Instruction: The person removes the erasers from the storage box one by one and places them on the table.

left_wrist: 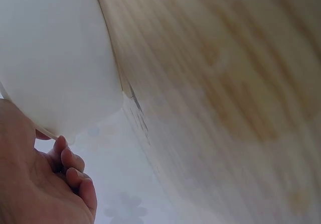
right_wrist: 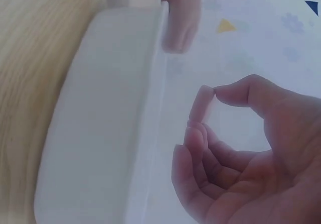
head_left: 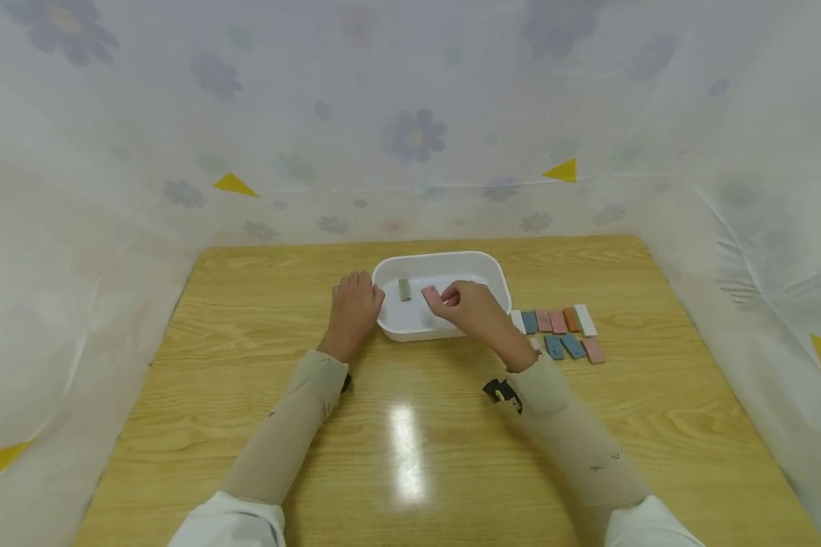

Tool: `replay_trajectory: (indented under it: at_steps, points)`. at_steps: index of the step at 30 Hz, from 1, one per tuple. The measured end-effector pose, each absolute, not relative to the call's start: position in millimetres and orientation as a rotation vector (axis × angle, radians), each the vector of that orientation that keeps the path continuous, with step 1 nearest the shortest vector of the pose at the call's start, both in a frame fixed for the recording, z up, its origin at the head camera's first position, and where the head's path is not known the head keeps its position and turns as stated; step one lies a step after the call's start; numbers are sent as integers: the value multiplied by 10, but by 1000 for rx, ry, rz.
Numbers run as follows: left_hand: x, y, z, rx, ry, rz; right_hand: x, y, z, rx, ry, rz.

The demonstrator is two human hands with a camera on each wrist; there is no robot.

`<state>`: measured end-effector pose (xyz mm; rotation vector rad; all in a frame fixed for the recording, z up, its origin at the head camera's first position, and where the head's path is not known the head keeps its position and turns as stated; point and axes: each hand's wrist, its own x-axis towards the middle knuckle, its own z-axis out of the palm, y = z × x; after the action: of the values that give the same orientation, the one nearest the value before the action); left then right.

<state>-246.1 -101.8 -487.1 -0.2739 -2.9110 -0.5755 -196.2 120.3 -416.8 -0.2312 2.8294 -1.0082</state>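
A white plastic tub (head_left: 420,334) stands on the table, and a small grey-green block (head_left: 404,289) lies inside it. My left hand (head_left: 353,304) holds the tub's left rim; in the left wrist view its thumb goes behind the rim and its fingers curl close outside. Over the tub, my right hand (head_left: 477,311) pinches a pink rectangular block (head_left: 429,294) between thumb and fingertips. The right wrist view shows this block (right_wrist: 201,103) edge-on, above the rim.
Right of the tub, flat blocks lie in two rough rows, among them a blue block (head_left: 553,347), an orange block (head_left: 572,319), a white block (head_left: 584,320) and a pink block (head_left: 593,350). Flowered sheeting (head_left: 356,152) surrounds the wooden table (head_left: 246,304).
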Motion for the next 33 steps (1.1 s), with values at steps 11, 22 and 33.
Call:
replay_trajectory:
  at_steps: [11, 22, 33]
  points:
    - [-2470, -1006, -4854, -275, -2933, -573, -1816, 1859, -4049, -139, 2862, -1006]
    - [-2468, -1024, -4883, -288, -2911, -572, -1678, 2603, -4138, 15, 2844, -950]
    - [-2475, -1020, -4883, -279, -2923, -605, -1456, 3005, -4325, 66, 2827, -921]
